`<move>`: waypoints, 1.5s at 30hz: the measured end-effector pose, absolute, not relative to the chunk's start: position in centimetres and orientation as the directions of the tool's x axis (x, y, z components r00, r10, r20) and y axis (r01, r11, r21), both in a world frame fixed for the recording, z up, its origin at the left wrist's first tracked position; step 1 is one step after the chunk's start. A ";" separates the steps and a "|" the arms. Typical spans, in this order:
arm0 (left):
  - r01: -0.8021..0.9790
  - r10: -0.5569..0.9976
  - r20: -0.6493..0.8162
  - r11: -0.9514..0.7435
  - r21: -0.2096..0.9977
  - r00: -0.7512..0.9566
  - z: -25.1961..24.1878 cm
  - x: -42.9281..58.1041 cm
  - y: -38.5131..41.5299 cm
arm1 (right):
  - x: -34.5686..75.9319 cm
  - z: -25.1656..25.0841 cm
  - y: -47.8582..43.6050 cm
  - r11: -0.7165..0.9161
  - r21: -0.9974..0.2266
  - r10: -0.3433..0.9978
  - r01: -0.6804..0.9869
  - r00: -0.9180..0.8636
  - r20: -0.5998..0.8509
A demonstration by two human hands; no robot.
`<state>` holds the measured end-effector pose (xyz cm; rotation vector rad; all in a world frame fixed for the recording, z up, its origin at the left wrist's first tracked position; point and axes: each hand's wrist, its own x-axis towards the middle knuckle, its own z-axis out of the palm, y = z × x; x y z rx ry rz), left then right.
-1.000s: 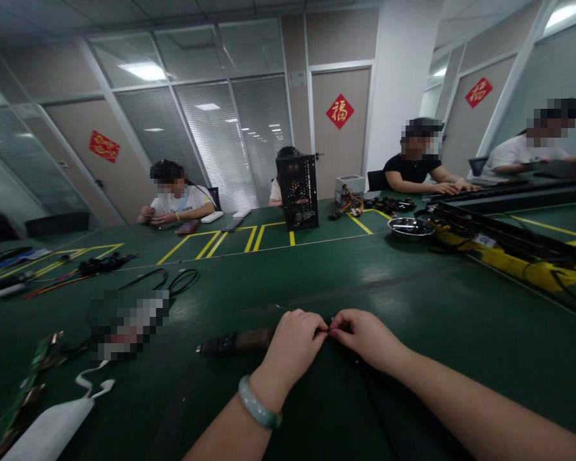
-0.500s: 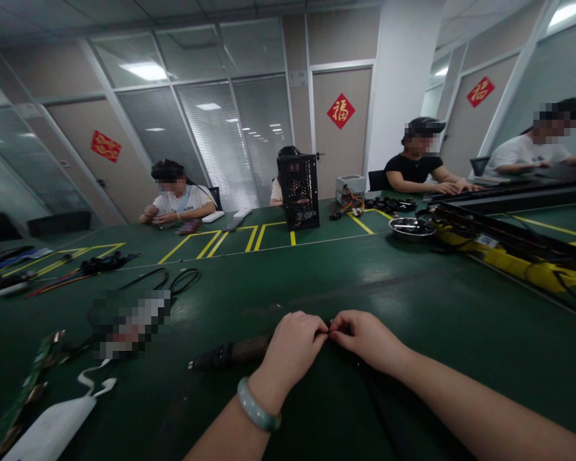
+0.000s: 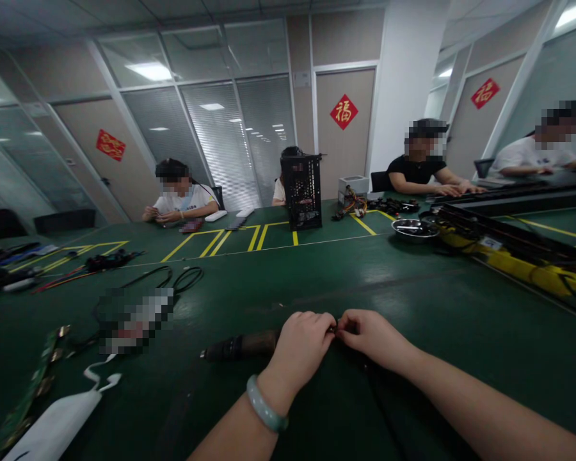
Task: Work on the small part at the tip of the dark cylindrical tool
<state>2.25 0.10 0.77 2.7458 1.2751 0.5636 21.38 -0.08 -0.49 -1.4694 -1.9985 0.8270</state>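
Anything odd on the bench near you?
A green circuit board lies bare on the bench with no tray under it, its lower end close to a white bag, so it looks loosely placed. The pixelated item beside it is too blurred to judge.

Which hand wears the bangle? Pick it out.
The left hand: a pale green bangle circles its wrist, while the right hand has a bare wrist.
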 end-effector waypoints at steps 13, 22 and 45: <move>0.752 0.797 0.260 -0.603 0.268 0.546 1.1 2.1 -0.3 | 21.9 0.6 -0.1 0.213 -0.741 0.948 0.637 -0.319 -0.003; 0.726 0.772 0.281 -0.633 0.268 0.570 1.2 2.1 -0.4 | 21.9 0.6 0.0 0.209 -0.737 0.946 0.643 -0.324 -0.014; 0.759 0.816 0.236 -0.578 0.298 0.528 1.0 2.2 -0.4 | 22.1 0.2 0.1 0.205 -0.754 0.944 0.624 -0.330 -0.017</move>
